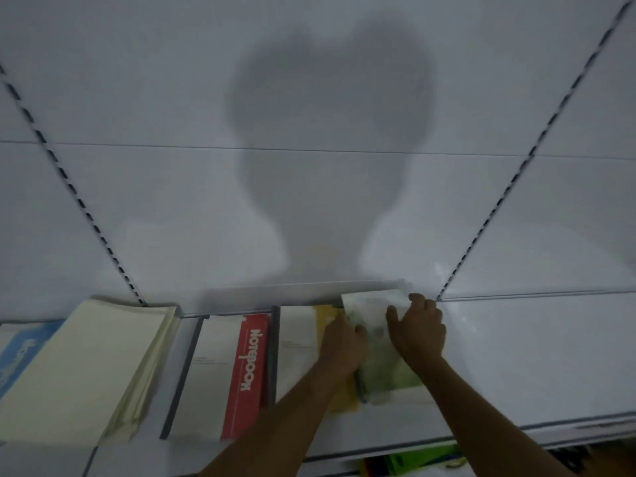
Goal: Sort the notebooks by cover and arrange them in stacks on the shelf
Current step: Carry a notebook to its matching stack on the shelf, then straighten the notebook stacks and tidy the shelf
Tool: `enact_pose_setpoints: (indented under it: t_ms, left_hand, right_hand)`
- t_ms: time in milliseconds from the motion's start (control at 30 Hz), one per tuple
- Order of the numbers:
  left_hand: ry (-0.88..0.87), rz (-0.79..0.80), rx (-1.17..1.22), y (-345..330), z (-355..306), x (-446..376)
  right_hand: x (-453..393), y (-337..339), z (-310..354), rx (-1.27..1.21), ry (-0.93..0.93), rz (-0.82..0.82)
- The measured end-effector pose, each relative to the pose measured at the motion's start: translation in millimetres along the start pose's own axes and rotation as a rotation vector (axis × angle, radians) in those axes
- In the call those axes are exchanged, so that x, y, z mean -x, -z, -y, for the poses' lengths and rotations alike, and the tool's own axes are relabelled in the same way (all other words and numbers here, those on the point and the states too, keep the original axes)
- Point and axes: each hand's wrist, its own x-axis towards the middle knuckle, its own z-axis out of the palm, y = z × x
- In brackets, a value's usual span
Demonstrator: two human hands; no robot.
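Note:
A stack of green-covered notebooks (382, 366) lies on the white shelf (516, 356), right of centre. My left hand (344, 346) grips the stack's left edge and my right hand (418, 332) grips its top right part, fingers curled over the far end. A yellow notebook (327, 316) lies under and left of the green stack. Further left are a stack with a red "Notebook" spine strip (249, 370), a thick cream pile (86, 366), and a blue-covered notebook (20, 352) at the far left.
Grey upright dividers (182, 376) (274, 352) separate the stacks. The white back panel (309, 132) with slotted rails rises behind, with my shadow on it. Colourful items (420, 457) show on a lower level beneath the shelf's front edge.

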Motion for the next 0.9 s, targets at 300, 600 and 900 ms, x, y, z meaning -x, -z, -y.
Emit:
enact_pose_setpoints:
  t_ms: [300, 600, 900]
  left_hand:
    - [0.307, -0.105, 0.047, -65, -25, -24]
    - [0.498, -0.215, 0.125, -83, -52, -35]
    - [0.585, -0.111, -0.003, -95, -60, -33]
  right_hand:
    - [-52, -23, -78, -0.432, -0.228, 0.485]
    - [-84, -22, -111, -0.675, -0.24, 0.672]
    - [-85, -5, -133, -0.935, -0.314, 0.805]
